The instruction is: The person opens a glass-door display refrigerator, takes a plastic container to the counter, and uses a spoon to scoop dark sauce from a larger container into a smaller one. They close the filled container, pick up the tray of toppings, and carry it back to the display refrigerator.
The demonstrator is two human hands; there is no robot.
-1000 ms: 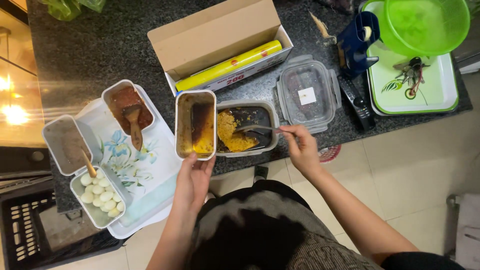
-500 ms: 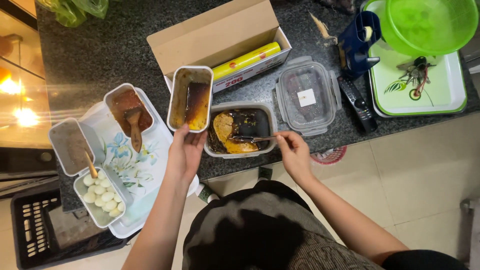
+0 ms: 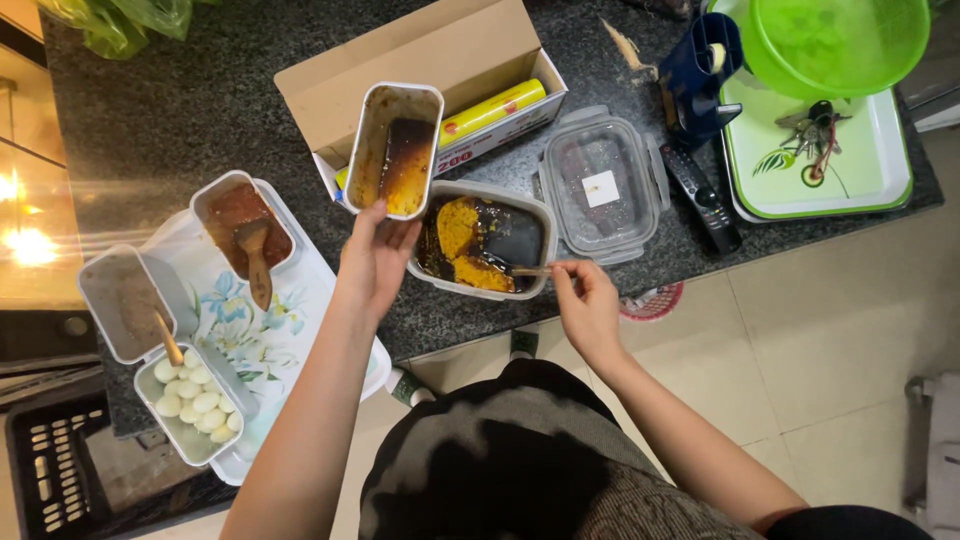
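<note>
My left hand (image 3: 375, 258) grips the near end of a long white container (image 3: 393, 148), smeared inside with dark sauce and yellow paste, and holds it tilted above the counter. Just right of it sits a second container (image 3: 482, 240) holding yellow paste and dark sauce. My right hand (image 3: 585, 305) holds the handle of a spoon (image 3: 512, 258) whose bowl rests inside that container.
An open cardboard box (image 3: 420, 55) holds a yellow roll (image 3: 490, 112). A clear lid (image 3: 603, 187) and remote (image 3: 700, 197) lie to the right. A floral tray (image 3: 260, 330) at left carries three tubs. At far right are a green bowl (image 3: 835, 40) and a tray with keys (image 3: 815, 135).
My left hand has lifted the long container up and away from the counter's edge, toward the cardboard box. My right hand keeps the spoon in the second container.
</note>
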